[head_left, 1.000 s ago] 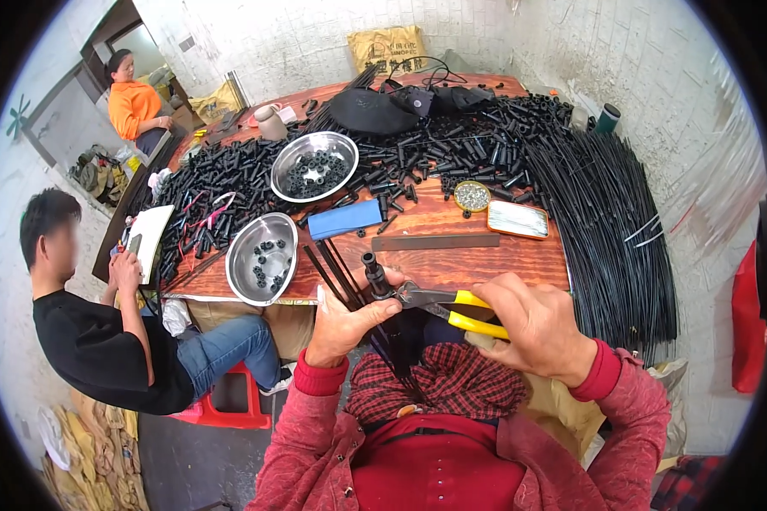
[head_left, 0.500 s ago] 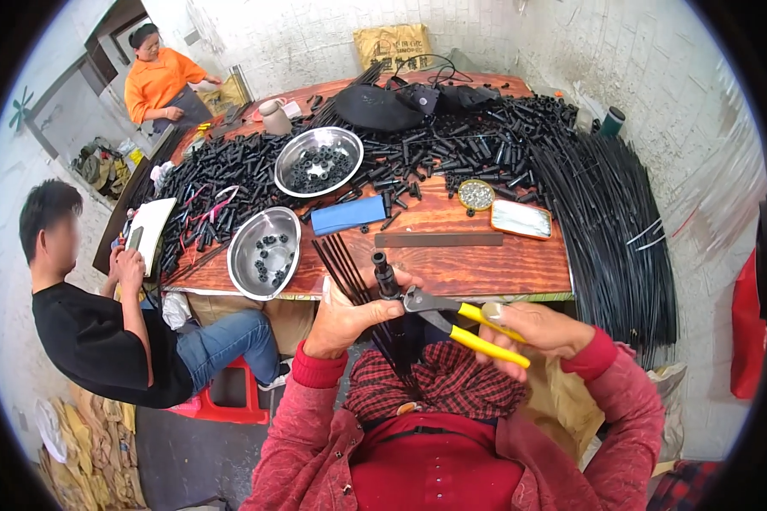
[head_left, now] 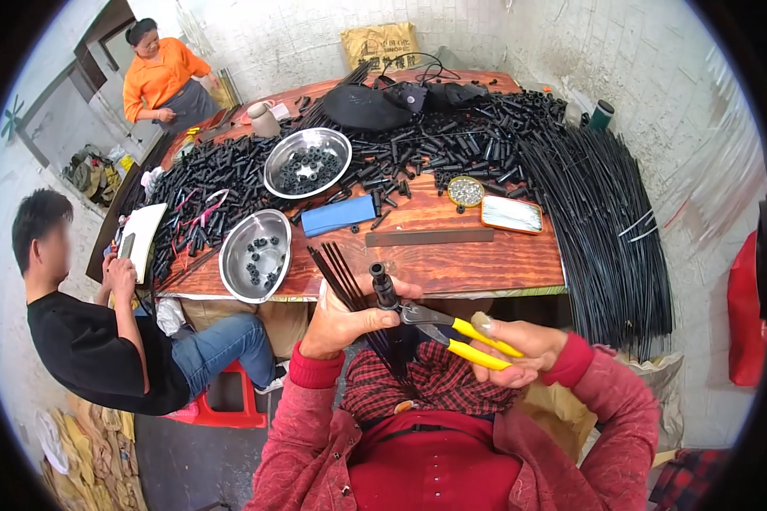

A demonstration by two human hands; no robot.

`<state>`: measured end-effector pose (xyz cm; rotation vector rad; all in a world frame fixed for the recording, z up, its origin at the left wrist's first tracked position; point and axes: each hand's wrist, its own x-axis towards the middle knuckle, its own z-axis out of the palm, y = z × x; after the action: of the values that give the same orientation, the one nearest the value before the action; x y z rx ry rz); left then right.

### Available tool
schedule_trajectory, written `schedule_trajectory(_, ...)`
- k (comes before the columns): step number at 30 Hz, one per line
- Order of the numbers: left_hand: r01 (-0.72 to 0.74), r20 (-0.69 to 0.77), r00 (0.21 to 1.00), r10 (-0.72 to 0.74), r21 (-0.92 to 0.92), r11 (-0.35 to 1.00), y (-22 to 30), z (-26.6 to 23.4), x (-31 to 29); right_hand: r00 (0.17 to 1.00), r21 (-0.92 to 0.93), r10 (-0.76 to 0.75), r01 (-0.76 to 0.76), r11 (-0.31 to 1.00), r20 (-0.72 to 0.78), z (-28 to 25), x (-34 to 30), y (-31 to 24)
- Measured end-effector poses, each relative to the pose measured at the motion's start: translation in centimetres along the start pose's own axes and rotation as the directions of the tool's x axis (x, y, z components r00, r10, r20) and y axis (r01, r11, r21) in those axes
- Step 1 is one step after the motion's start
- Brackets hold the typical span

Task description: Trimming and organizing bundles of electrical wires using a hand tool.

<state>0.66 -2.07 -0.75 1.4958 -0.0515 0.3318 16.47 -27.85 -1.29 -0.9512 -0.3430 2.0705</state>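
Observation:
My left hand [head_left: 337, 324] is closed around a bundle of thin black rods [head_left: 337, 274] and a short black tubular piece [head_left: 383, 288]. The tube stands nearly upright, its open end facing up, between thumb and fingers. My right hand [head_left: 524, 347] grips pliers with yellow handles [head_left: 479, 354], the thumb over the upper handle. Their grey metal jaws [head_left: 419, 315] meet the lower part of the tube beside my left thumb. Exactly what lies between the jaws is too small to make out.
Ahead is a wooden table [head_left: 426, 272] heaped with black tubes [head_left: 477, 140]. Two steel bowls [head_left: 230, 264] hold small black parts. A blue block [head_left: 338, 215], a flat bar [head_left: 430, 238] and long black rods [head_left: 605, 221] lie there. Two people [head_left: 85, 341] are at the left.
The whole view has shifted slightly. The pliers' handles sit somewhat lower and nearer my left hand, and look a little closer together. Both hands keep their holds.

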Motion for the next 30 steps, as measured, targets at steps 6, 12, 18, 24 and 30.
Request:
schedule_trajectory(6,0.009,0.014,1.000,-0.007,-0.127,0.992,-0.2,0.3,-0.1,0.996,-0.069,-0.029,0.035,0.997,0.086,-1.2,0.0,0.0)
schedule_trajectory(12,0.018,-0.059,0.998,-0.021,-0.054,0.998,-0.1,0.3,0.3,0.836,-0.669,-0.509,0.260,0.696,-0.205,2.6,-1.5,-2.5)
schedule_trajectory(18,-0.017,-0.086,0.996,0.019,0.023,1.000,-0.3,0.2,0.4,0.472,-0.956,-0.879,-0.228,-0.187,0.060,4.1,-0.7,-2.0)
schedule_trajectory(24,0.024,-0.075,0.997,-0.029,-0.068,0.997,0.1,-0.1,0.0,0.802,-0.884,-0.490,-0.096,0.458,-0.341,5.2,-1.7,-3.5)
schedule_trajectory(30,0.032,-0.001,0.999,-0.032,-0.132,0.991,-0.6,-0.7,0.2,0.970,-0.241,-0.230,0.207,0.948,-0.075,4.2,-0.5,-0.6)
